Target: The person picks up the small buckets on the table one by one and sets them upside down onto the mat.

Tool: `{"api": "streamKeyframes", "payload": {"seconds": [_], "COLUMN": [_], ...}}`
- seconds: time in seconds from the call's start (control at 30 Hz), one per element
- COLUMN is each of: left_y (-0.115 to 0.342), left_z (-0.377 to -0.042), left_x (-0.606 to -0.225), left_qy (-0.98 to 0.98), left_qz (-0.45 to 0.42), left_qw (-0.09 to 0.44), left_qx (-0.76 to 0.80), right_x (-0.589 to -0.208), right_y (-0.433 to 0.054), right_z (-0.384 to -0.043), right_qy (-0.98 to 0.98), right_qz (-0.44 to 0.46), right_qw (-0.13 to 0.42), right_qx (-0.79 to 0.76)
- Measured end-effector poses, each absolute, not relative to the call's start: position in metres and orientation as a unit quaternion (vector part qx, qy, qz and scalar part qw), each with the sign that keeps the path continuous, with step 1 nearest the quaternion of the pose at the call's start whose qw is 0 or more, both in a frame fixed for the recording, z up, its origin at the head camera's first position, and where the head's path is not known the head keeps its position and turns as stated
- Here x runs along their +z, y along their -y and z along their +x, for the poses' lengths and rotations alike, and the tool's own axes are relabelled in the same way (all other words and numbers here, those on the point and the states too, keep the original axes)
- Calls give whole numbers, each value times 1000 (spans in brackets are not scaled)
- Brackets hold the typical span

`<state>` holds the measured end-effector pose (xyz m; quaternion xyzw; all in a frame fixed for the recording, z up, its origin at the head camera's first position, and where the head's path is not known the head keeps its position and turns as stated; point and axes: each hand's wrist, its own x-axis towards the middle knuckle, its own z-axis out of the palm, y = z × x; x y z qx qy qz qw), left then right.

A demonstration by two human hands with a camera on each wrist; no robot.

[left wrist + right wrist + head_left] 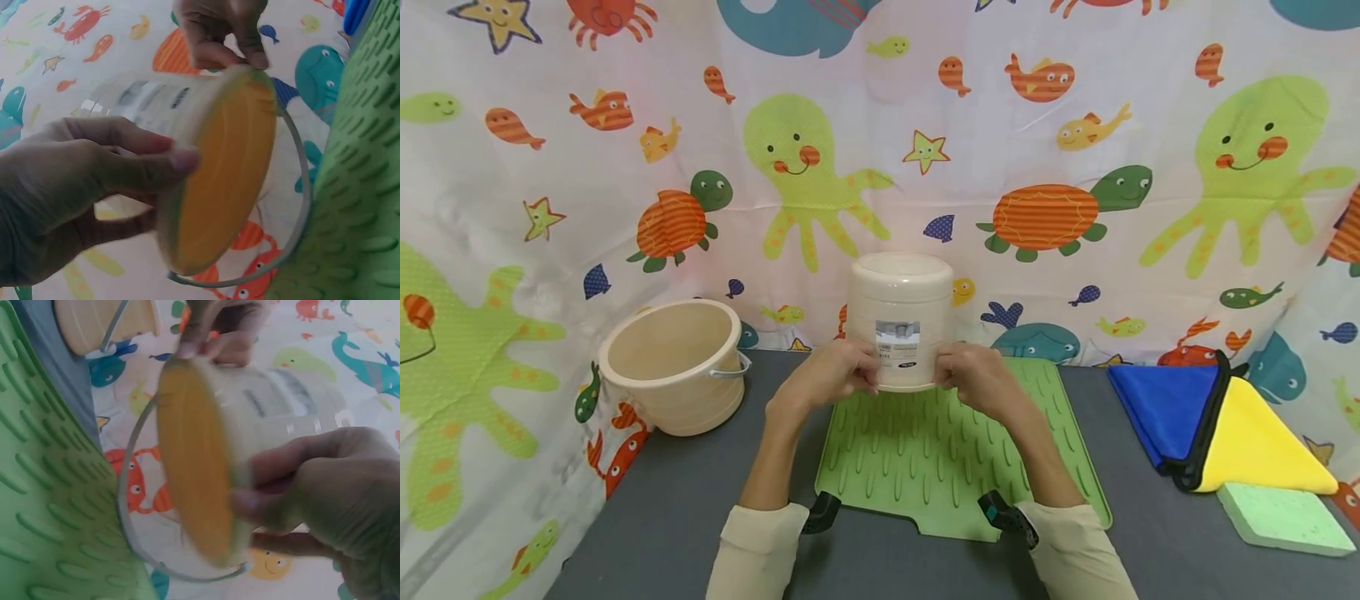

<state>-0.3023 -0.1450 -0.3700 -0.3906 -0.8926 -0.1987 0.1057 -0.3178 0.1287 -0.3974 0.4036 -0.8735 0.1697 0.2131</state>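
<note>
L hand (838,367) + R hand (973,377) clamped on opp sides of tub (901,292), prob 4 balance; mat (940,475) below's nr back edge of counter (685,508)

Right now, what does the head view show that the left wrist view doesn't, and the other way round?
Only the head view shows the cream bucket, the yellow cloth and the pale green sponge.

Only the left wrist view shows the grey handle and yellow-orange underside of the white bucket.

Both show the white bucket's label, the left hand and right hand gripping its lower edge, the green ribbed mat and the sea-animal fabric.
</note>
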Motion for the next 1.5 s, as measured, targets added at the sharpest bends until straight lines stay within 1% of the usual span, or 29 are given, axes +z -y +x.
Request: {"api": "streamKeyframes", "payload": {"seconds": [0.07, 0.17, 0.2, 0.27, 0.33, 0.43, 0.5, 0.57, 0.63, 0.7, 0.8, 0.9, 1.1, 1.2, 1.27, 1.3, 1.4, 1.43, 1.47, 1.5], "left_y": [146, 147, 148, 149, 151, 155, 157, 158, 157, 155, 153, 151, 152, 153, 152, 152, 151, 151, 151, 151], "left_z": [-303, -305, -305, -306, -306, -307, -308, -311, -315, -320, -325, -328, -325, -325, -325, -324, -324, -324, -324, -323], "left_x": [-371, -371, -371, -373, -374, -376, -377, -378, -381, -385, -393, -398, -396, -395, -396, -396, -395, -394, -394, -393], "left_qy": [894, 896, 898, 905, 918, 929, 922, 908, 891, 877, 866, 865, 870, 870, 869, 869, 870, 871, 871, 873], "left_qz": [-391, -378, -367, -339, -296, -209, -153, -117, -103, -109, -140, -163, -156, -156, -156, -157, -157, -159, -161, -164], "left_qw": [67, -1, -18, -34, -12, 58, 93, 103, 89, 71, 52, 49, 45, 48, 52, 53, 56, 57, 57, 57], "left_qx": [-209, -233, -242, -254, -263, -300, -342, -390, -433, -462, -477, -472, -465, -465, -466, -466, -465, -462, -460, -456], "right_x": [-396, -394, -394, -395, -397, -399, -398, -397, -396, -396, -395, -393, -391, -389, -387, -386, -384, -385, -386, -388], "right_y": [-131, -133, -133, -133, -132, -131, -131, -131, -131, -130, -127, -126, -127, -131, -133, -133, -131, -130, -128, -127], "right_z": [-316, -315, -316, -316, -317, -317, -317, -317, -316, -315, -314, -313, -313, -314, -314, -315, -316, -317, -319, -320], "right_qy": [875, 876, 876, 876, 877, 875, 874, 873, 876, 878, 880, 879, 874, 867, 867, 866, 855, 847, 840, 833], "right_qz": [419, 430, 430, 424, 420, 419, 420, 420, 415, 411, 410, 412, 419, 415, 388, 369, 282, 251, 224, 203], "right_qw": [170, 88, 62, 18, -11, -28, -37, -43, -52, -60, -65, -67, -80, -82, -57, -32, 69, 92, 104, 104], "right_qx": [174, 202, 212, 228, 232, 239, 243, 244, 241, 237, 232, 229, 232, 264, 308, 337, 430, 459, 483, 505]}}
